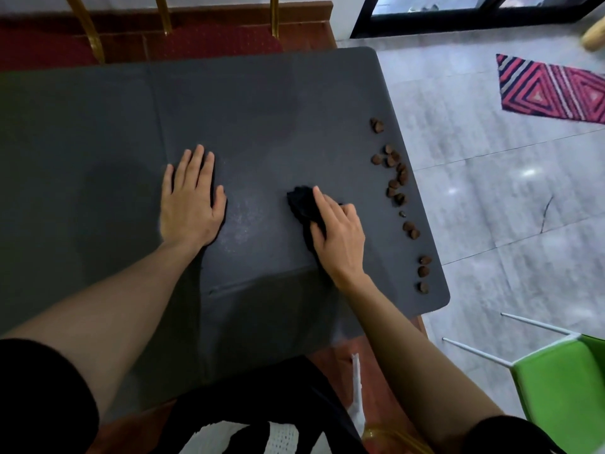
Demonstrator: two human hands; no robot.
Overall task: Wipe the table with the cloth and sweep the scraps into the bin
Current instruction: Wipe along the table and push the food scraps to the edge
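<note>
Grey tiles (pixel 474 198) covered the floor to the right of a dark grey desk (pixel 262 109), with a red-patterned rug (pixel 553 90) lying on them well beyond the desk's far right corner and a green chair (pixel 563 381) standing off its near right corner. Red chairs (pixel 196 40) with gold frames stood along the desk's far edge.

On the desk, the left hand (pixel 191 199) lay flat, palm down, fingers straight and slightly apart, near the middle of the surface. The right hand (pixel 337 231) rested to its right, its fingers curled over a crumpled black cloth (pixel 302 203) and pressing it against the desk; the cloth bunched out past the fingertips toward the far side.

Brown scraps (pixel 397 178) lay strung in a loose line along the desk's right edge, from about halfway down the edge almost to the near right corner, apart from the cloth. A faint dusty smear (pixel 244 217) showed between the two hands.
</note>
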